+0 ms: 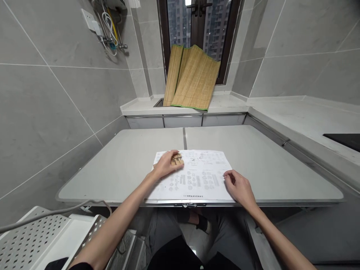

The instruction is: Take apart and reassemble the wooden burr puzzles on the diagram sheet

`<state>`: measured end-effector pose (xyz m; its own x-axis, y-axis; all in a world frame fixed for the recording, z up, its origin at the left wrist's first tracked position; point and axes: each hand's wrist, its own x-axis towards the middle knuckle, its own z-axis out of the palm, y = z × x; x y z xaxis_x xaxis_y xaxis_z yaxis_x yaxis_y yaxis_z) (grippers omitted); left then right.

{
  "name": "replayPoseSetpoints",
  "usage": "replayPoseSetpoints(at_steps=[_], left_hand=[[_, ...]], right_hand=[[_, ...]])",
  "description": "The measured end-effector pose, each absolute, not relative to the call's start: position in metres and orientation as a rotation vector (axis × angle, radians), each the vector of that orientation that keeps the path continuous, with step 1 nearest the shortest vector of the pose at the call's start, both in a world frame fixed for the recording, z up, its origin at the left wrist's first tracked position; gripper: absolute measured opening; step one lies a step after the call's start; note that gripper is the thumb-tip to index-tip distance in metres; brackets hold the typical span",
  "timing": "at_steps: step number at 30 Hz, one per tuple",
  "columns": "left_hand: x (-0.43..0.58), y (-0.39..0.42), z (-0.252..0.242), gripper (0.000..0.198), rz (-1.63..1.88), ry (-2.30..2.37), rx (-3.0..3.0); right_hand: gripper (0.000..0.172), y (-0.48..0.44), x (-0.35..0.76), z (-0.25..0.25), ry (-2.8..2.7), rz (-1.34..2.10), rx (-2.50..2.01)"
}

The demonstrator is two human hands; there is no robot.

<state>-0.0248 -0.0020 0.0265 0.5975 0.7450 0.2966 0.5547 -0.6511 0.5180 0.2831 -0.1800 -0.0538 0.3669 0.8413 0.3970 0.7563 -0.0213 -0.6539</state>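
Note:
A printed paper sheet (197, 183) lies on the white folding table, covered with rows of small grey diagrams and a line of text along its near edge. My left hand (165, 165) is closed around a small wooden block piece (177, 159) with light and dark brown parts, over the sheet's far left portion. Part of that piece is hidden by my fingers. At the sheet's right edge rests my right hand (239, 187), its fingers curled and the fingertips touching the paper. Whether anything is pinched between them is hidden.
The folding table (267, 161) has a centre seam and a metal latch in front. A bamboo mat (195, 78) leans against the window behind. A white perforated rack (36, 232) with a grey cable stands at the lower left. A white counter (303, 116) runs along the right.

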Motion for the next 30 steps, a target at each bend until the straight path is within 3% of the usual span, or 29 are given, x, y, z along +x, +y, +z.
replayPoseSetpoints(at_steps=[9, 18, 25, 30], left_hand=[[0.046, -0.072, 0.004, 0.070, 0.486, 0.492, 2.503], [0.047, -0.074, -0.004, 0.088, 0.549, 0.578, 2.504], [0.028, -0.082, 0.011, 0.067, 0.551, 0.710, 2.510], [0.022, -0.094, 0.008, 0.076, 0.544, 0.727, 2.175]], right_hand=[[0.021, -0.178, 0.283, -0.054, -1.418, 0.109, -1.794], [0.023, -0.179, 0.283, -0.054, -1.423, 0.125, -1.780], [0.021, -0.179, 0.283, -0.053, -1.414, 0.134, -1.788], [0.022, -0.180, 0.282, -0.051, -1.440, 0.161, -1.773]])
